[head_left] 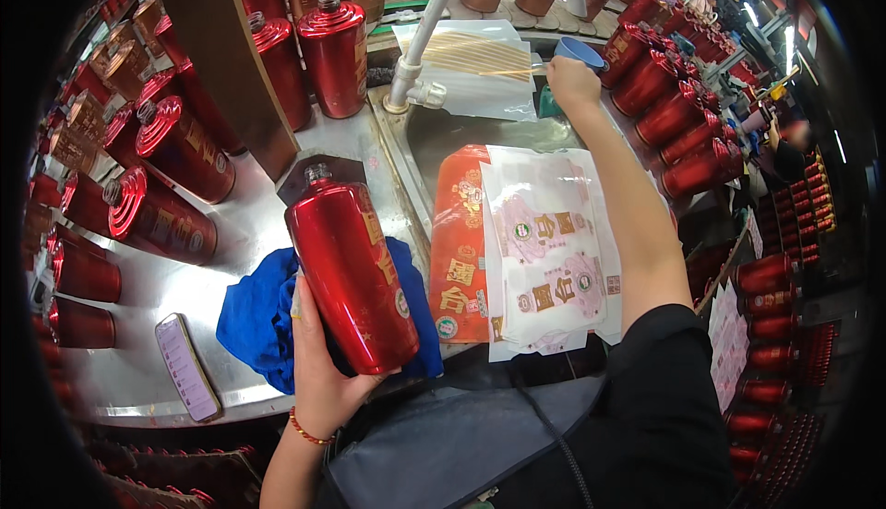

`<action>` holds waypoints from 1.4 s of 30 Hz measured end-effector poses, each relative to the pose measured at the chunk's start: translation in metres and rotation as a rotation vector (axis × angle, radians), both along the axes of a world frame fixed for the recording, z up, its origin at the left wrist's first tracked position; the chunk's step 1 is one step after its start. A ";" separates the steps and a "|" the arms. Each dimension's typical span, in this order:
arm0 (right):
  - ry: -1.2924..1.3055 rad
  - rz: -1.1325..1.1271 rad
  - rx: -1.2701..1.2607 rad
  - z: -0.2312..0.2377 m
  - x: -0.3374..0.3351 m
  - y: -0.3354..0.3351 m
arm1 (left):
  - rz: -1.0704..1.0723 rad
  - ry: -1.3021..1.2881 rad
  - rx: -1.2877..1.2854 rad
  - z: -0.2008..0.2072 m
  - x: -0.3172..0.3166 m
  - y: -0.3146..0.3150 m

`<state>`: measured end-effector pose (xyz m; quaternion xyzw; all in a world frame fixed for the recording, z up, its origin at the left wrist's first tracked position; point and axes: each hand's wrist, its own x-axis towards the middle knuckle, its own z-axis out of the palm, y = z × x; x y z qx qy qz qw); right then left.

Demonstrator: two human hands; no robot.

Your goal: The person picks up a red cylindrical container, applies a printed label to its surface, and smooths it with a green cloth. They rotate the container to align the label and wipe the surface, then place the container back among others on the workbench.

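Note:
My left hand [323, 347] is wrapped round the lower end of a glossy red bottle [351, 274], which leans with its open neck up and away from me. Gold lettering and a small round badge run down the bottle's right side. A crumpled blue cloth [254, 311] lies under and behind it. Far to the right, my right hand [574, 86] is closed beside a blue bowl [580, 51]. A thin stick [506, 72] ends at its fingers, but what they hold is hidden. Sheets of printed decals [544, 251] lie below that forearm, on an orange-red printed sheet [457, 278].
A white curved faucet [415, 57] arches over the sink [443, 140]. Several red bottles [185, 149] stand at left, with more [678, 107] at right. A wooden post [249, 61] rises at left. A phone [188, 366] lies near the front edge.

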<state>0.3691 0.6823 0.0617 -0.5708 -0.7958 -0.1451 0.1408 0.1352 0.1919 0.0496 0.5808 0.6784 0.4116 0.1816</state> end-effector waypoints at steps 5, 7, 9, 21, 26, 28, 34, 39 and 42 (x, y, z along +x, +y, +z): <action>0.212 0.586 -0.213 0.079 -0.010 -0.120 | 0.007 0.094 0.152 0.040 -0.002 -0.015; 0.217 0.783 -0.402 0.107 -0.018 -0.191 | -0.060 0.084 0.312 0.050 -0.002 -0.011; 0.199 1.054 -0.550 0.122 -0.023 -0.251 | -0.213 0.077 0.332 0.086 0.015 0.009; 0.479 0.945 -1.110 0.142 0.029 -0.317 | -0.461 -0.943 -0.288 0.070 0.018 -0.019; 0.580 0.630 -1.251 0.110 0.054 -0.309 | -0.123 -0.860 -0.266 0.057 0.013 -0.036; 0.575 0.542 -1.185 0.092 0.055 -0.307 | -0.044 -0.793 -0.228 0.054 0.017 -0.035; 0.391 0.657 -0.612 0.083 0.025 -0.326 | -0.047 -0.582 -0.174 0.060 0.034 -0.026; 0.711 1.036 -1.124 0.068 -0.031 -0.360 | -0.102 -0.308 0.077 0.055 0.043 -0.012; 0.698 0.966 -1.172 0.059 -0.033 -0.354 | -0.013 -0.351 0.009 0.054 0.037 -0.019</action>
